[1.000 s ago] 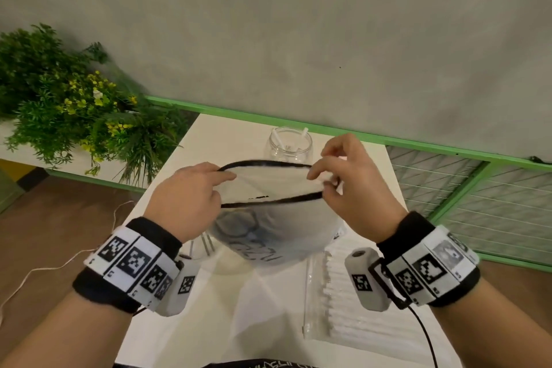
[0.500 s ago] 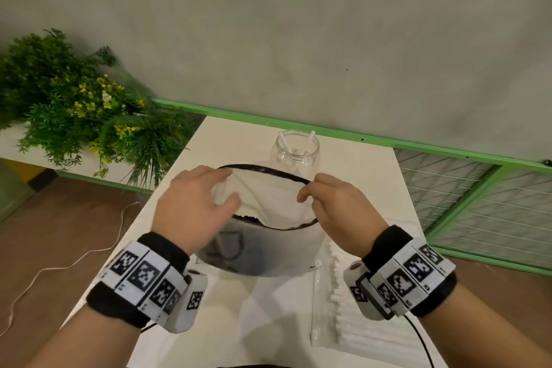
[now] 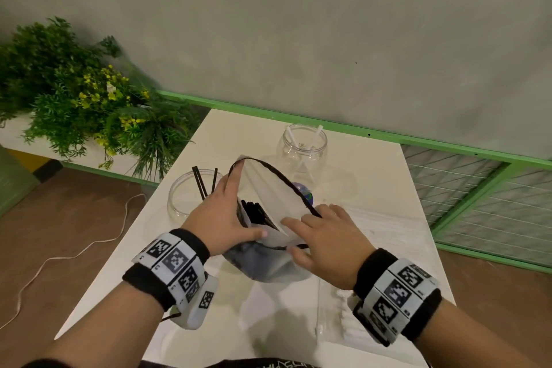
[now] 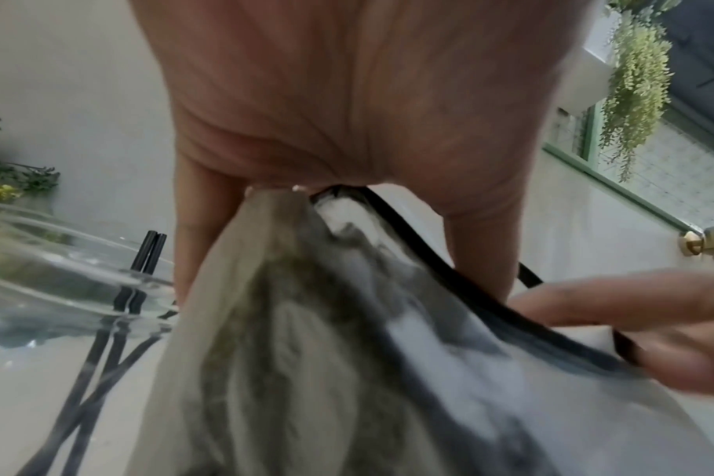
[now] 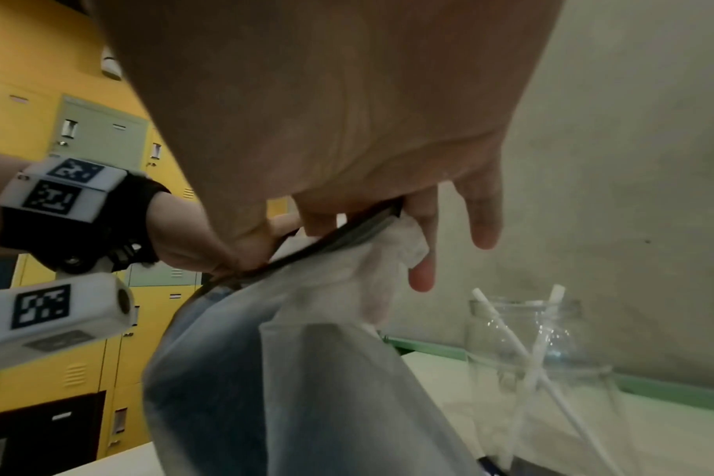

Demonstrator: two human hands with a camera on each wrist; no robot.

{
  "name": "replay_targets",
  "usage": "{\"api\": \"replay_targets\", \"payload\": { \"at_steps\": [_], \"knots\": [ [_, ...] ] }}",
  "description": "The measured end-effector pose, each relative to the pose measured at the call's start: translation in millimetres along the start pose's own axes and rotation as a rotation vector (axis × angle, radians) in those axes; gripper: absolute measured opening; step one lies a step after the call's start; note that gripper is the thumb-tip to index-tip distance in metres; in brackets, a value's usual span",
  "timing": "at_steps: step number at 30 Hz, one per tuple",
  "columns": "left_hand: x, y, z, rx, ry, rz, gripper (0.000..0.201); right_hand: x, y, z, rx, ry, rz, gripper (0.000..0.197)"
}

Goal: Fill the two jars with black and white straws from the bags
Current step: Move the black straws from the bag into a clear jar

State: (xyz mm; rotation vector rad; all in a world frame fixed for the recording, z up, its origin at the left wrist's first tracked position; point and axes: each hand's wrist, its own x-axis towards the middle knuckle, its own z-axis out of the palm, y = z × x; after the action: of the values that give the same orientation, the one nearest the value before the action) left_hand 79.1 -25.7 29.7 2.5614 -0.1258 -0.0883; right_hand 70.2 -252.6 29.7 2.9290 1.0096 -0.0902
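Observation:
A translucent bag (image 3: 268, 188) with a black rim stands held open at the table's centre, and black straws (image 3: 254, 213) show inside it. My left hand (image 3: 227, 209) grips the left side of its mouth, fingers along the rim. My right hand (image 3: 313, 233) pinches the near right rim, as the bag (image 5: 286, 370) shows in the right wrist view. A clear jar (image 3: 191, 197) with a few black straws stands just left of the bag. Behind the bag, a second jar (image 3: 301, 149) holds two white straws. A flat bag of white straws (image 3: 337, 323) lies under my right wrist.
The white table (image 3: 233, 134) is narrow, with a green rail (image 3: 388, 140) along its far edge and wire mesh to the right. Potted greenery (image 3: 89, 104) crowds the left side. A small purple and green ball (image 3: 304, 191) lies behind the bag. A cable (image 3: 89, 248) trails over the floor.
Both hands have come down toward the table with the bag and turned its mouth, which now gapes wider and shows the black straws. The left jar has come into view.

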Motion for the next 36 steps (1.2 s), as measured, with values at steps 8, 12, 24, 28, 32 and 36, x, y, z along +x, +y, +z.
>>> {"api": "replay_targets", "payload": {
  "at_steps": [8,12,24,28,32,36],
  "knots": [
    [6,-1,-1,0.011,-0.007,-0.043,0.138,4,-6,17,0.029,0.167,-0.155,0.017],
    [8,-4,3,0.037,-0.055,-0.07,0.119,-6,-6,19,0.146,0.087,-0.15,0.026],
    [9,0,2,0.076,-0.095,-0.113,0.05,3,-7,33,0.511,0.237,0.068,0.036],
    [6,1,-11,0.067,-0.004,-0.073,0.027,9,-10,36,0.793,0.248,0.171,0.03],
    [0,-4,-18,0.017,0.011,-0.103,0.024,17,-12,44,0.956,0.296,0.249,0.021],
    [-4,-13,-16,-0.04,-0.047,-0.216,0.03,26,-10,54,0.977,0.263,0.37,0.027]
  ]
}}
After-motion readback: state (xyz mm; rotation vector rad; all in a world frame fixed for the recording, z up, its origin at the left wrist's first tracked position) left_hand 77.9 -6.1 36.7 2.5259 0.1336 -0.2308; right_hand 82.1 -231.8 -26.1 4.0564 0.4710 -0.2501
